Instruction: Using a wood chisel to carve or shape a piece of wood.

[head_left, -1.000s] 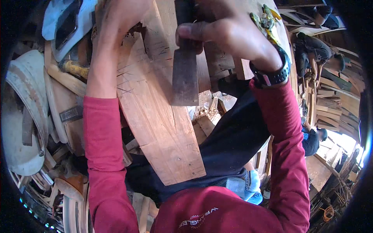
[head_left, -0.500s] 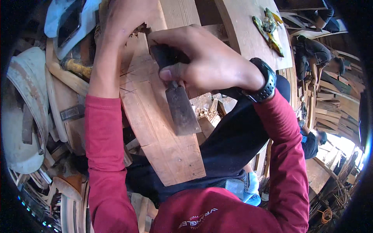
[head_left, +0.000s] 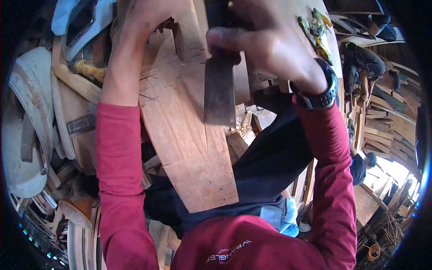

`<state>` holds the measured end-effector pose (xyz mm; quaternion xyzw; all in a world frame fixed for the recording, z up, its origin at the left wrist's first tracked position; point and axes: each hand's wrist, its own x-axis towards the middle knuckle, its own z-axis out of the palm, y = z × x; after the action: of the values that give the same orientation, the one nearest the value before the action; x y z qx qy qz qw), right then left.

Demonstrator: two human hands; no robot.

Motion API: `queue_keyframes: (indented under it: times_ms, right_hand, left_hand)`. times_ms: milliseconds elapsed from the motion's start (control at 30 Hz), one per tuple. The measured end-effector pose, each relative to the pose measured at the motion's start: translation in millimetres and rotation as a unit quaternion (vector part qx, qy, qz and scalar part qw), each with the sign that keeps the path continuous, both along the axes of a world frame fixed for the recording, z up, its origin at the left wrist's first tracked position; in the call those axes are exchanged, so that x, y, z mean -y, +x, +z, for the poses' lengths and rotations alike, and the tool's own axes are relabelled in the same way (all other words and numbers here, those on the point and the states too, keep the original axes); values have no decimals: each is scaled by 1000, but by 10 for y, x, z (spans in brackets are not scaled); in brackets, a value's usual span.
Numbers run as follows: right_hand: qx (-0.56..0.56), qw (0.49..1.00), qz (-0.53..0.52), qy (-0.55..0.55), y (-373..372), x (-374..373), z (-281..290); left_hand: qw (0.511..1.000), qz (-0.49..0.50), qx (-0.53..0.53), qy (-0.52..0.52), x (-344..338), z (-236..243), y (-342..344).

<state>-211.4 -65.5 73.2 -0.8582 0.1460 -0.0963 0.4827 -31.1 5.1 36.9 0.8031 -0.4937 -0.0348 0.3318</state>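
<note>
Wooden board (head_left: 189, 148) front and center, narrow end toward my lap. My right hand (head_left: 267, 42), blurred, clamped on dark flat-bladed tool (head_left: 219, 92) over board's right edge. My left hand (head_left: 155, 11) apart, fingers out of frame, can't tell grip. Black watch (head_left: 321, 87), right wrist.

Orange coil (head_left: 373, 252) sits at 4 o'clock; bent co-worker (head_left: 366, 63) at 2; green-yellow item (head_left: 318, 33) at 1; pale curved panel (head_left: 38, 105) at 9.
</note>
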Motion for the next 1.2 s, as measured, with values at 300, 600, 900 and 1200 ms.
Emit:
queue_keyframes:
  times_ms: [300, 600, 900, 1200]
  right_hand:
    - [84, 995, 60, 0, 33, -40, -123]
    - [25, 991, 114, -58, 25, -251, -230]
    - [42, 997, 53, -42, 62, -96, 221]
    - [27, 999, 23, -26, 77, -48, 30]
  left_hand:
    - [1000, -5, 7, -1, -29, 126, -61]
    - [999, 3, -22, 24, 2, 26, -75]
    - [999, -24, 24, -13, -37, 43, -9]
    - [998, -35, 32, -45, -36, 65, -89]
